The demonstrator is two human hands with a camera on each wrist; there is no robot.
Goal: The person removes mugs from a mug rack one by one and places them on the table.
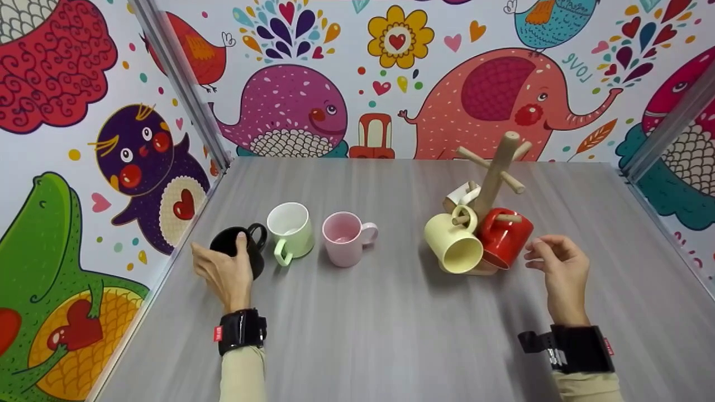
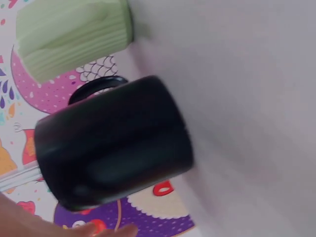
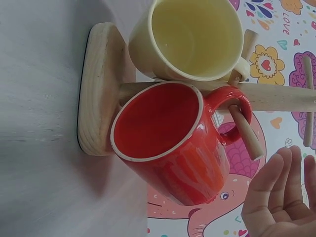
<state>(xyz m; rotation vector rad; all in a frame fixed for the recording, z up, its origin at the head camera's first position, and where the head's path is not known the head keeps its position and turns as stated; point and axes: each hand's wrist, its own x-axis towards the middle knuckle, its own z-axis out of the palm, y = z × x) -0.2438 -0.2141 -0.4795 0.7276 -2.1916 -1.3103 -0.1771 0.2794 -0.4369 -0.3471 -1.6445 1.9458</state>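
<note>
My left hand is at a black mug, thumb over its near side and fingers spread along its left. The mug stands with its handle toward the back right; in the left wrist view its dark wall shows above the fingertips. Holding nothing, my right hand hovers just right of a red mug, fingers loosely bent. That mug hangs by its handle from a peg of a wooden mug tree, beside a cream-yellow mug hung the same way.
Right of the black mug stand a light green mug and a pink mug. A white mug hangs behind on the tree, whose upper pegs stick out bare. Printed wall panels border the grey table.
</note>
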